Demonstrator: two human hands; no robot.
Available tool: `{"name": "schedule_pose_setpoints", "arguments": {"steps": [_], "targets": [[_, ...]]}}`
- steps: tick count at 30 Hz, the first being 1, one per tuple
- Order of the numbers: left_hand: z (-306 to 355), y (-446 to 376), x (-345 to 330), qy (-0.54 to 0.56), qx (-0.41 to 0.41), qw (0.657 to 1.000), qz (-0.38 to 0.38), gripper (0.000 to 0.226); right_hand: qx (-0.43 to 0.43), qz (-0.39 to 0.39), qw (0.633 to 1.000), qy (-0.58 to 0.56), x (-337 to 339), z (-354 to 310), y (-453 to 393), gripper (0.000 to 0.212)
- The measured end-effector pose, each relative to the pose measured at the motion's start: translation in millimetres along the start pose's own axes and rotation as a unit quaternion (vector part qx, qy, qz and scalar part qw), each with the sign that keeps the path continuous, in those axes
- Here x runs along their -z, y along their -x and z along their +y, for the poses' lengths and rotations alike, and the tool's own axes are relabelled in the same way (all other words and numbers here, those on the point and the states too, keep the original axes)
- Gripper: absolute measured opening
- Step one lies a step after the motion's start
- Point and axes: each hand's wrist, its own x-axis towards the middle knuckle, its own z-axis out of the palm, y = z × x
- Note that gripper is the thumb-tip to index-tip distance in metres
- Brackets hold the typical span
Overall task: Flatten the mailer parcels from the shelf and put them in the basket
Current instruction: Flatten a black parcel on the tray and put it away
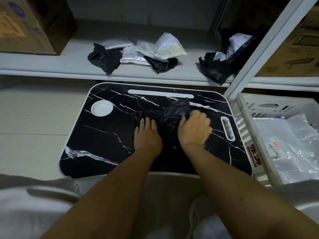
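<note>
A crumpled black mailer lies on the black marble-patterned lap table. My left hand presses flat on the mailer's left part, fingers together and stretched forward. My right hand is curled over the mailer's right side, gripping its bunched plastic; it looks blurred. On the white shelf behind the table lie several crumpled mailers: a black one, white ones and a black pile with labels. The white slatted basket at the right holds flattened clear and white mailers.
A cardboard box stands on the shelf at the left, another box at the right behind a white shelf post. The table has a round white cup recess and a slot. Pale floor lies to the left.
</note>
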Motion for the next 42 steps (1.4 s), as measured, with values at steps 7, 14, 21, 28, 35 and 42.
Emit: {"name": "schedule_pose_setpoints", "arguments": {"steps": [7,14,21,28,35,42], "targets": [[-4.4,-8.8,2.3,0.019,-0.004,0.999,-0.040,0.070,-0.090,-0.216,0.961,-0.149,-7.1,11.8,-51.1,0.053],[-21.7,-17.2,9.1,-0.073,0.006,0.993,-0.093,0.081,-0.153,-0.176,0.968,-0.093,-7.7,26.9,-48.8,0.036],[-2.1,-26.6,20.0,-0.099,0.028,0.994,-0.038,0.059,-0.079,-0.032,0.995,0.050,-2.4,13.6,-36.7,0.045],[12.9,-43.9,9.5,-0.055,-0.018,0.997,-0.042,0.055,0.172,-0.246,0.954,0.026,-19.2,6.5,-34.6,0.048],[9.9,-57.4,25.4,-0.029,0.112,0.989,-0.090,0.056,0.095,-0.328,0.938,0.059,-25.7,20.8,-46.6,0.055],[-5.5,-88.3,43.7,0.102,0.198,0.973,0.058,0.062,-0.215,-0.153,0.941,-0.212,-20.1,19.9,-78.9,0.051]]}}
